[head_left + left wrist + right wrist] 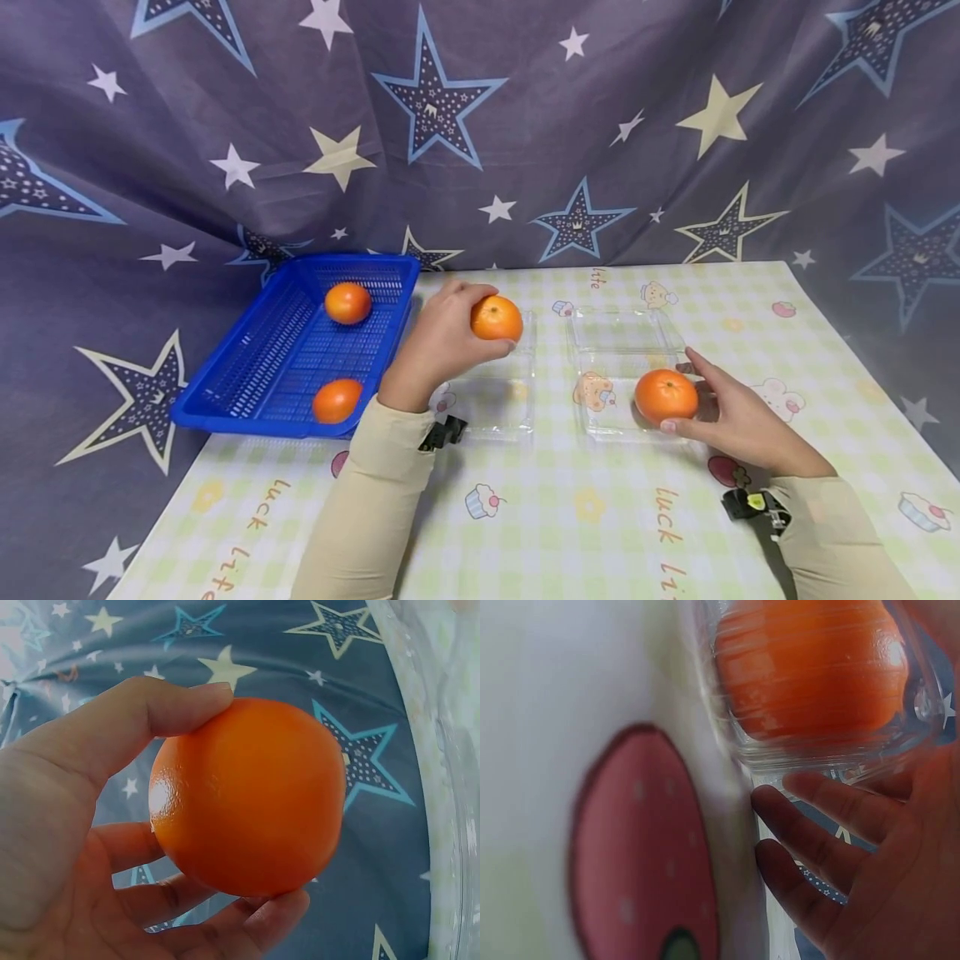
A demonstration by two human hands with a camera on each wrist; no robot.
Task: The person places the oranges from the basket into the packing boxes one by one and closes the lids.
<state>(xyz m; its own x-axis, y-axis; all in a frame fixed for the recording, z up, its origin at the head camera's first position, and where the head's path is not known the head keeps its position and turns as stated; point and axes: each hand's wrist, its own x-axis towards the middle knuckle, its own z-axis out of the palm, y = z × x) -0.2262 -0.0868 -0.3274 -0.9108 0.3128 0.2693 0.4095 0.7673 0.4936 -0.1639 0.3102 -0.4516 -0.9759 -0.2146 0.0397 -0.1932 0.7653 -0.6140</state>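
Note:
My left hand (448, 329) grips an orange (497, 318) between thumb and fingers, over the left clear plastic box (487, 408). In the left wrist view the thumb lies along one side of the fruit and the fingertips touch the opposite side. A second orange (666, 397) sits in the right clear plastic box (600, 423). My right hand (742, 417) is beside it, the thumb tip at the fruit's near side and the index finger extended apart from it. The right wrist view shows loosely spread fingers (817, 817) outside the box wall.
A blue mesh basket (277, 358) stands at the left of the table with two orange-red fruits (348, 302) in it. The checked tablecloth (555, 533) has printed pictures. A star-patterned curtain (510, 125) hangs behind the table.

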